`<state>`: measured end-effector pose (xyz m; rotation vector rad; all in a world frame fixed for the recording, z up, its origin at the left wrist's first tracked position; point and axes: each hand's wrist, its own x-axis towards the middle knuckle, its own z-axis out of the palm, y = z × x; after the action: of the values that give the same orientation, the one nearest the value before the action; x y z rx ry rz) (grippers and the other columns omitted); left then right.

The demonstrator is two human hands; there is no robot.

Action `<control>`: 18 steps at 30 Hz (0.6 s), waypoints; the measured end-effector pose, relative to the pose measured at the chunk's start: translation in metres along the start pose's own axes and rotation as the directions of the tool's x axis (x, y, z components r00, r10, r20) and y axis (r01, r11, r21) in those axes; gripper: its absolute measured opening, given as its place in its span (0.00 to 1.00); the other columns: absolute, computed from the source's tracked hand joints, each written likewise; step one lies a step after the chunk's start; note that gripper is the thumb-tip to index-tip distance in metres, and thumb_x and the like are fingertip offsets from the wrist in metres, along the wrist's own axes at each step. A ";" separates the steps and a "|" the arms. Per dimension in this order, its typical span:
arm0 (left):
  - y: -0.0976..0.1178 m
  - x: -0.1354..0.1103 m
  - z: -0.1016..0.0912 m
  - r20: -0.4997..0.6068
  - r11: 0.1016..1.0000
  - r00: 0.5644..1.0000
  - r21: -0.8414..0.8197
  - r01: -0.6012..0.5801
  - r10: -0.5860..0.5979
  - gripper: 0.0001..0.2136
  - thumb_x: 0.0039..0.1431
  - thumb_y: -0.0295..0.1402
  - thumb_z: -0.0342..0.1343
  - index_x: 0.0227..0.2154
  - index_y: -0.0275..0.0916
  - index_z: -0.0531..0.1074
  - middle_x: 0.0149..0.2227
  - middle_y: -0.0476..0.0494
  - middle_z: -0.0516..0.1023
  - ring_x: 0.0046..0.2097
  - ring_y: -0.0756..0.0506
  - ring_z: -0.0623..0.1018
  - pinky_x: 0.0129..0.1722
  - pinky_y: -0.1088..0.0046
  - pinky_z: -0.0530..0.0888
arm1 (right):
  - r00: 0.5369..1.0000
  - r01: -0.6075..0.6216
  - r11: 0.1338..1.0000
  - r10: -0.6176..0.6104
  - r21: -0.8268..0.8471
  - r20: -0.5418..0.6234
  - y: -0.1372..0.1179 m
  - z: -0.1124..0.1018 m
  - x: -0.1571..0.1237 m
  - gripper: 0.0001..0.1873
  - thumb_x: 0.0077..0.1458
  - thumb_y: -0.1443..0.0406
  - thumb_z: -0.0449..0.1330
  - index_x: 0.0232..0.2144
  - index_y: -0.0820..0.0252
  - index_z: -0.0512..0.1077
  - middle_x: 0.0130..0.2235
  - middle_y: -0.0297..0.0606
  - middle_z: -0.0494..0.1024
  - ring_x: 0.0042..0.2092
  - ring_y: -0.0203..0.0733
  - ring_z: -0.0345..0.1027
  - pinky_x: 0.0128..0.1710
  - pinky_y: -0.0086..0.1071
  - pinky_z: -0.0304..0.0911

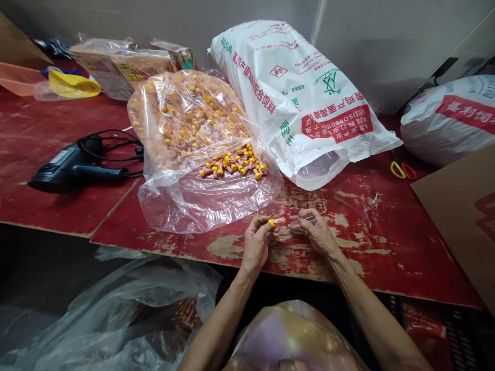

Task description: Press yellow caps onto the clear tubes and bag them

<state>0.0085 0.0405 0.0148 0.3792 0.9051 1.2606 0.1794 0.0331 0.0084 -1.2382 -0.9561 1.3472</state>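
Pinching something this small calls for care: we judge that the yellow-capped tube (276, 222) could slip from our left hand (256, 242), since only its capped end is gripped and its printed body sticks out unsupported. A drop would probably land on the worn red tabletop (410, 242) and might roll toward the front edge at six o'clock, which lies close below our wrists. The clear plastic piece (304, 222) in our right hand (317, 234) looks thin, so squeezing too hard could crumple it, and a poor line-up could make the two ends catch. Nudging the big clear bag (209, 211) at ten o'clock might also spill the loose capped tubes (234, 162) lying near its mouth.

As for the fingers, our left thumb and fingertips are pressed together on the yellow cap, with the tube's body pointing toward three o'clock. Our right thumb and fingers pinch the clear piece, whose near end points toward nine o'clock. The two ends face each other, near but apparently not touching; we cannot tell whether the clear piece is a single layer or several. Around us, the white sack (270, 77) lies at twelve o'clock, the scissors (402, 170) near two, and the heat gun (65, 165) between nine and ten.
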 end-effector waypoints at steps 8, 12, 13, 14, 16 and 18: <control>-0.001 0.000 -0.007 -0.043 1.000 0.999 0.002 -0.020 0.020 0.16 0.38 0.31 0.66 0.31 0.36 0.69 0.27 0.53 0.73 0.24 0.52 0.75 0.24 0.77 0.70 | 0.995 0.095 0.686 -0.074 -0.721 0.060 -0.010 -0.003 -0.011 0.32 0.50 0.61 0.60 0.57 0.56 0.57 0.28 0.29 0.72 0.29 0.38 0.67 0.32 0.31 0.60; -0.003 -0.001 -0.009 -0.043 0.997 0.997 0.052 -0.056 0.059 0.15 0.39 0.30 0.65 0.32 0.36 0.69 0.28 0.53 0.72 0.25 0.52 0.75 0.25 0.77 0.71 | 0.998 0.027 0.433 -0.065 -0.901 -0.002 -0.017 -0.006 -0.016 0.21 0.49 0.59 0.61 0.46 0.58 0.67 0.29 0.32 0.74 0.30 0.40 0.68 0.30 0.30 0.57; -0.005 -0.001 -0.009 -0.039 0.995 0.997 0.073 -0.066 0.069 0.15 0.39 0.31 0.65 0.32 0.36 0.69 0.28 0.52 0.72 0.25 0.52 0.74 0.25 0.77 0.71 | 0.998 0.044 0.418 -0.065 -0.907 0.019 -0.017 -0.006 -0.017 0.16 0.51 0.58 0.60 0.41 0.58 0.70 0.29 0.33 0.75 0.30 0.39 0.68 0.30 0.30 0.57; -0.006 -0.002 -0.009 -0.035 0.993 0.996 0.094 -0.074 0.078 0.15 0.40 0.31 0.64 0.33 0.36 0.69 0.29 0.52 0.72 0.25 0.52 0.75 0.25 0.77 0.71 | 0.996 0.084 0.413 -0.061 -0.907 0.064 -0.018 -0.007 -0.017 0.13 0.53 0.57 0.58 0.37 0.58 0.71 0.30 0.33 0.75 0.31 0.39 0.68 0.30 0.29 0.57; -0.009 -0.003 -0.010 -0.017 0.987 0.996 0.135 -0.089 0.092 0.14 0.43 0.32 0.63 0.33 0.36 0.69 0.30 0.52 0.72 0.26 0.53 0.74 0.26 0.77 0.72 | 0.980 0.199 0.405 -0.056 -0.892 0.193 -0.017 -0.008 -0.018 0.11 0.56 0.57 0.56 0.36 0.57 0.72 0.33 0.35 0.77 0.33 0.39 0.69 0.32 0.29 0.58; -0.012 -0.004 -0.011 0.010 0.979 0.994 0.174 -0.106 0.105 0.12 0.45 0.32 0.62 0.34 0.37 0.69 0.32 0.51 0.72 0.27 0.53 0.74 0.27 0.77 0.72 | 0.952 0.298 0.368 -0.054 -0.881 0.300 -0.015 -0.008 -0.018 0.12 0.57 0.59 0.56 0.41 0.57 0.72 0.37 0.38 0.78 0.37 0.41 0.70 0.36 0.29 0.58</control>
<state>0.0074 0.0306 0.0010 0.5726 1.0088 1.2812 0.1892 0.0168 0.0250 -1.7224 -2.1433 0.6928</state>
